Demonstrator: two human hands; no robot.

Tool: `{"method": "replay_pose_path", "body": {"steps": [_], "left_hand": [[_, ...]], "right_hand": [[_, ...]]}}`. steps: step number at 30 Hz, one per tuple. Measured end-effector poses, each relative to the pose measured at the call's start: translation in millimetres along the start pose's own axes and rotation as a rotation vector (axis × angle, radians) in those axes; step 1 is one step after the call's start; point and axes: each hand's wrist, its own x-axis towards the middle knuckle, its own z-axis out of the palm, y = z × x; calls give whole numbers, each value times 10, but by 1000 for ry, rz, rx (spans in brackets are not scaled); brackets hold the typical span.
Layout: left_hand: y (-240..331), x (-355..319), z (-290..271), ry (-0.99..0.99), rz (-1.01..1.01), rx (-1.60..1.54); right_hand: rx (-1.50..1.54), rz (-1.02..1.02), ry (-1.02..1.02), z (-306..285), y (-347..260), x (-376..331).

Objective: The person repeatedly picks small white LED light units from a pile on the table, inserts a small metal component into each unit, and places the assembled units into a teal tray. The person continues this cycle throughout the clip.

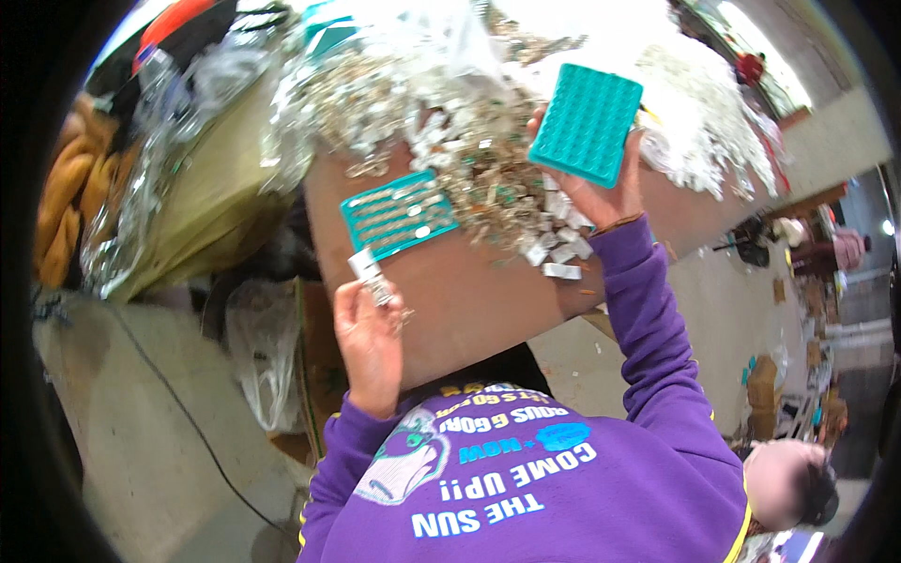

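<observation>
My left hand (369, 342) is raised over the near left edge of the brown table (460, 314). Its fingers are closed on a small white piece (364, 265) with shiny bits below it, too blurred to name. Just beyond, a teal tray (351, 223) lies on the table with rows of small pale pieces in it. My right hand (618, 199) holds up another teal tray (587, 122), which has rows of small round bumps or hollows. Beneath and beside that hand lie small white blocks (563, 271) and a heap of small brownish and clear pieces (488, 183).
A large pile of white pieces (699, 122) covers the table's far right. Clear plastic bags (267, 347) and an olive sack (211, 188) are at the left, above a cable (174, 389) on the floor. Other people (793, 483) are at the right.
</observation>
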Motion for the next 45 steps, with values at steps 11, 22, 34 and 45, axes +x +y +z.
{"method": "replay_pose_path", "body": {"steps": [11, 22, 34, 45], "left_hand": [[-137, -80, 172, 7, -48, 38], [-330, -43, 170, -72, 16, 128], [-336, -52, 193, -20, -6, 29], [-239, -108, 152, -36, -50, -18]], "right_hand": [[-1626, -69, -73, -731, -1088, -869], [-2135, 113, -568, -1145, -1183, -1214], [-2125, -1, -509, -821, -1086, -1109], [-2026, -471, -509, 284, 779, -5]]}}
